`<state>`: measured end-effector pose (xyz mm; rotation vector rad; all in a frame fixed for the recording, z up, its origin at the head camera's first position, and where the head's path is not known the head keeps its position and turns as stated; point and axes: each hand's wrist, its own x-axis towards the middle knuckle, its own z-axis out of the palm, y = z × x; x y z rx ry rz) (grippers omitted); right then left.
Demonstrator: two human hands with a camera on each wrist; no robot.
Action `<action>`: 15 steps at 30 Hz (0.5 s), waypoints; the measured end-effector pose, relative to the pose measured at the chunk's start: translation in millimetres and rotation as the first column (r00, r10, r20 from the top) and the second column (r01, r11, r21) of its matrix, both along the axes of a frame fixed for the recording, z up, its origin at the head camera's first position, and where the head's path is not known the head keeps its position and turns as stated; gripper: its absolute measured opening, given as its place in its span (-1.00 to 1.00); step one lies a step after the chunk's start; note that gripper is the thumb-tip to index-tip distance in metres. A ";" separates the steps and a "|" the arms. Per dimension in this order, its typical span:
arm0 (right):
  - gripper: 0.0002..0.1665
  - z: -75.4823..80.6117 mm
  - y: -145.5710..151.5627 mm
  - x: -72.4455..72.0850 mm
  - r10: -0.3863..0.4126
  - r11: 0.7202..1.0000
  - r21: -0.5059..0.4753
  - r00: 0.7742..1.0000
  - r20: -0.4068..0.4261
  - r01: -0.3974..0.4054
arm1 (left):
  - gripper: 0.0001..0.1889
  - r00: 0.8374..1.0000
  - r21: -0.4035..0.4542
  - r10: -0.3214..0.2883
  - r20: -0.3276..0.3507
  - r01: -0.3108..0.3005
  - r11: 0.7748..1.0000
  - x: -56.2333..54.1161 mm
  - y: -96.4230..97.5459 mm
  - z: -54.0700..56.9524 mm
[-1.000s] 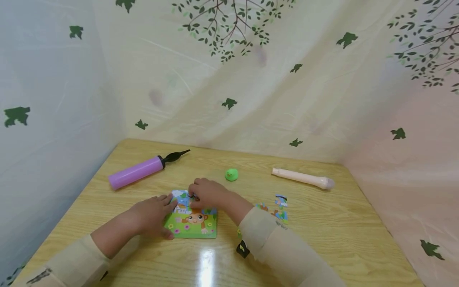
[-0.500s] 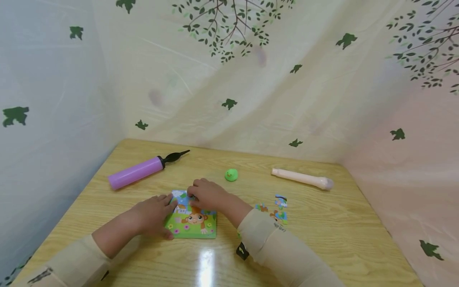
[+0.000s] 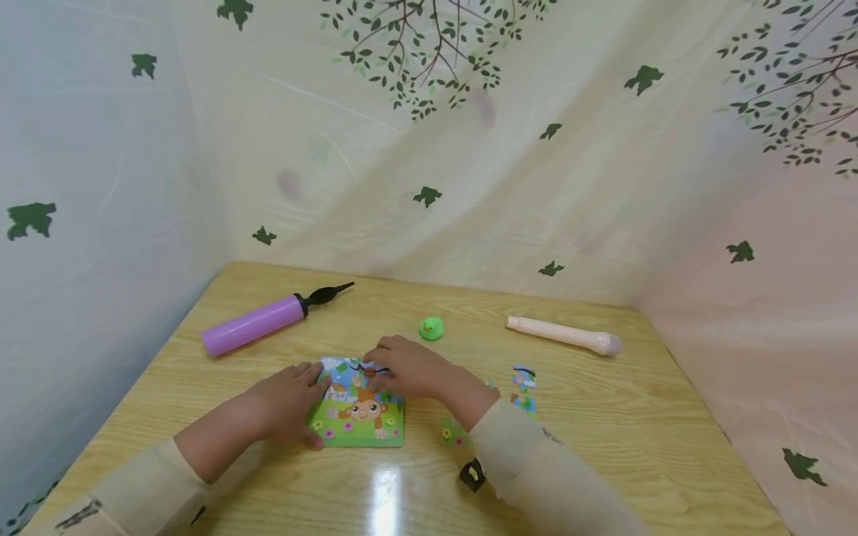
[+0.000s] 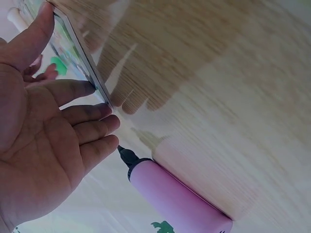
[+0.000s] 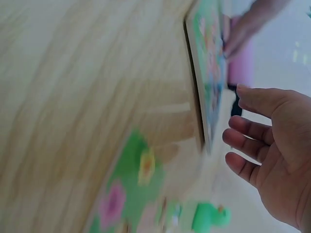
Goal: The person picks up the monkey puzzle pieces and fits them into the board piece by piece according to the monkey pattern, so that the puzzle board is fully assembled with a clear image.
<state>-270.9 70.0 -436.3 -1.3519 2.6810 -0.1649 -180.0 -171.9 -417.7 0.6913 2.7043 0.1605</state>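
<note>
A square monkey jigsaw puzzle lies on the wooden table, with its monkey face, flowers and a small house showing. My left hand rests along its left edge, the fingers extended and touching the frame in the left wrist view. Over the puzzle's upper right part hovers my right hand. Its fingers are loosely bent and hold nothing in the right wrist view. A puzzle piece with a brown and dark branch picture shows in the board beside the right fingertips. The board's top right corner is hidden behind that hand.
Several loose puzzle pieces lie to the right, some partly behind the right forearm; a green flowered piece lies nearer. A green toy duck, a purple hand pump and a pale stick-like toy stand or lie farther back.
My right hand has drawn a little to the right and its fingers have loosened, uncovering the branch piece at the puzzle's top. The left hand stays where it was.
</note>
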 end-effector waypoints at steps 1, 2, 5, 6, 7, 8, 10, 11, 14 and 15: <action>-0.53 2.2 6.7 0.2 -0.022 1.000 -0.008 1.000 0.008 0.022 | 0.11 1.000 -0.002 -0.002 0.003 0.002 1.000 0.1 0.1 0.1; -0.53 4.4 13.7 0.1 -0.045 0.999 -0.015 0.999 0.014 0.046 | 0.11 1.000 -0.007 -0.001 0.005 0.001 1.000 -0.2 0.2 -0.2; -0.52 11.9 36.6 -0.4 -0.127 0.991 -0.025 0.991 0.049 0.128 | 0.11 1.000 -0.029 -0.002 0.009 0.002 1.000 -0.6 0.3 -1.1; -0.51 14.2 45.0 -0.7 -0.155 0.987 -0.033 0.986 0.060 0.157 | 0.11 1.000 -0.036 -0.001 0.009 0.001 0.999 -0.7 0.3 -1.7; -0.51 16.3 53.6 -0.9 -0.181 0.982 -0.042 0.981 0.073 0.185 | 0.11 1.000 -0.038 -0.002 0.008 0.002 0.999 -0.7 0.2 -2.0; -0.50 18.6 62.3 -1.1 -0.207 0.976 -0.054 0.975 0.085 0.212 | 0.12 1.000 -0.038 -0.001 0.006 0.001 0.999 -0.9 0.2 -2.4; -0.50 22.9 80.6 -1.3 -0.250 0.962 -0.084 0.963 0.102 0.259 | 0.12 1.000 -0.029 -0.007 0.001 0.007 1.000 -1.3 -0.1 -3.2; -0.50 24.8 90.0 -1.6 -0.269 0.955 -0.100 0.957 0.106 0.279 | 0.12 1.000 -0.021 -0.009 -0.001 0.009 1.000 -1.3 -0.2 -3.3; -0.52 29.7 118.5 -2.8 -0.314 0.935 -0.138 0.944 0.102 0.326 | 0.12 1.000 -0.015 -0.010 -0.005 0.010 1.000 -1.5 -0.1 -3.7; -0.52 31.2 127.7 -3.1 -0.329 0.929 -0.143 0.939 0.101 0.341 | 0.12 1.000 -0.014 -0.011 -0.005 0.011 1.000 -1.4 0.1 -3.6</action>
